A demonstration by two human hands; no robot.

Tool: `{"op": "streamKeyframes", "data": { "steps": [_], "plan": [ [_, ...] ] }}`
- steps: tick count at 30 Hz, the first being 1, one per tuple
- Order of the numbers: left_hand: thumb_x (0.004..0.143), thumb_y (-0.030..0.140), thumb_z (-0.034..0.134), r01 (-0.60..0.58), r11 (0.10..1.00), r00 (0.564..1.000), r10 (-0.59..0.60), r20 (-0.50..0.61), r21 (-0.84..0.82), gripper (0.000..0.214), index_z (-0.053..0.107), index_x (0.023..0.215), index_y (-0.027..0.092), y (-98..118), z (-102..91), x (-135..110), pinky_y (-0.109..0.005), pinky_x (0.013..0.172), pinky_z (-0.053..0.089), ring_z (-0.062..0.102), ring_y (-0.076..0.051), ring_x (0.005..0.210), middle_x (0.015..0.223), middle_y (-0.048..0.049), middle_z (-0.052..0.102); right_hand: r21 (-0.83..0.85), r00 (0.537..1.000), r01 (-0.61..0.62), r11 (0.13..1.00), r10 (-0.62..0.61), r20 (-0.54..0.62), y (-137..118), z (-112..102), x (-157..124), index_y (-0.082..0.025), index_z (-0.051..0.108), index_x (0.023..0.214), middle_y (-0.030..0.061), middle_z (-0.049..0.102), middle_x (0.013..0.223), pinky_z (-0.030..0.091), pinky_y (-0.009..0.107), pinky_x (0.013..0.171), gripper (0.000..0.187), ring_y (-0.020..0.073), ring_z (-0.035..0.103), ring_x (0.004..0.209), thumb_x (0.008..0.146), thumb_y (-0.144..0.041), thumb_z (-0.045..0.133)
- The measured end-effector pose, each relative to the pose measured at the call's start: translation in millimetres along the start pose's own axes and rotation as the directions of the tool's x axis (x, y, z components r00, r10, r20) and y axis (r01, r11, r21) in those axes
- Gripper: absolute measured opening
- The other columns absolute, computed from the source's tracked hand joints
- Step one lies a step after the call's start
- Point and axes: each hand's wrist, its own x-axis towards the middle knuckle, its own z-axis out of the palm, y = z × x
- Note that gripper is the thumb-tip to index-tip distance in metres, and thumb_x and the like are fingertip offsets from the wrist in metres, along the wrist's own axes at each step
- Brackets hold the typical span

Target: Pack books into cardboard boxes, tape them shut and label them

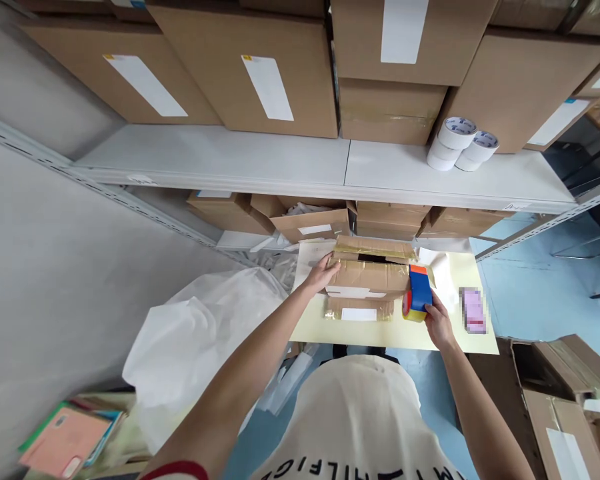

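A small cardboard box (367, 277) lies on a pale yellow table (380, 333), its top partly covered with clear tape. My left hand (323, 272) rests on the box's left top edge, fingers flat and apart. My right hand (436, 321) grips a blue and orange tape dispenser (419, 293), which is pressed against the box's right side. A flattened piece of cardboard with a white label (359, 312) lies on the table in front of the box.
White shelving (280, 163) runs behind the table, stacked with large labelled cartons (260, 73). Three white tape rolls (460, 143) stand on the shelf at right. A white plastic bag (200, 333) bulges at left. Open cartons (565, 393) stand at lower right. A blurred pink item (473, 310) lies on the table.
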Motion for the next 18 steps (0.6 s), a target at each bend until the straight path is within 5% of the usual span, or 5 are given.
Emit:
{"op": "streamKeyframes", "data": {
  "steps": [6, 10, 12, 15, 18],
  "plan": [
    [0.082, 0.035, 0.064, -0.028, 0.992, 0.999, 0.024, 0.030, 0.122, 0.058, 0.056, 0.137, 0.021, -13, 7.7, -25, -0.041, 0.109, 0.043, 0.059, -0.029, 0.125, 0.132, -0.0112, 0.065, -0.107, 0.998, -0.038, 0.994, 0.033, -0.045, 8, -25, -21, -0.027, 0.061, 0.130, 0.0021, 0.073, 0.110, 0.051, 0.034, 0.074, 0.056, 0.0229, 0.064, 0.090, 0.074, -0.032, 0.064],
    [0.079, 0.026, 0.067, -0.273, 0.877, 0.942, 0.326, -0.073, 0.397, 0.079, 0.037, 0.152, 0.019, -4, 16.8, -32, -0.050, 0.118, 0.029, 0.031, -0.033, 0.148, 0.158, -0.0162, 0.037, -0.166, 0.993, -0.018, 0.986, -0.001, -0.116, 19, -26, -21, -0.027, 0.063, 0.123, 0.0022, 0.071, 0.111, 0.050, 0.034, 0.074, 0.055, 0.0232, 0.062, 0.090, 0.068, -0.029, 0.062],
    [0.080, 0.019, 0.062, -0.413, 0.737, 0.890, 0.451, 0.065, 0.535, 0.071, 0.043, 0.149, 0.022, 8, 17.3, -31, -0.056, 0.121, 0.017, 0.022, -0.034, 0.151, 0.162, -0.0143, 0.031, -0.169, 0.983, 0.010, 0.986, -0.040, -0.179, 23, -26, -20, -0.028, 0.064, 0.118, 0.0013, 0.071, 0.105, 0.049, 0.034, 0.074, 0.052, 0.0223, 0.061, 0.087, 0.065, -0.027, 0.060],
    [0.085, 0.010, 0.049, -0.551, 0.577, 0.830, 0.455, 0.323, 0.603, 0.055, 0.058, 0.136, 0.029, 21, 16.4, -28, -0.060, 0.121, 0.006, 0.030, -0.030, 0.149, 0.154, -0.0094, 0.046, -0.180, 0.942, 0.111, 0.977, -0.161, -0.294, 18, -34, -17, -0.029, 0.065, 0.105, 0.0003, 0.068, 0.090, 0.046, 0.033, 0.068, 0.042, 0.0213, 0.059, 0.077, 0.064, -0.027, 0.055],
    [0.087, 0.008, 0.042, -0.562, 0.527, 0.823, 0.434, 0.366, 0.638, 0.054, 0.060, 0.134, 0.028, 21, 17.5, -32, -0.059, 0.120, 0.008, 0.037, -0.029, 0.145, 0.149, -0.0104, 0.052, -0.176, 0.889, 0.290, 0.941, -0.333, -0.315, -6, -42, -8, -0.030, 0.062, 0.094, -0.0007, 0.063, 0.083, 0.044, 0.032, 0.066, 0.025, 0.0200, 0.057, 0.072, 0.071, -0.033, 0.052]
  ]
}}
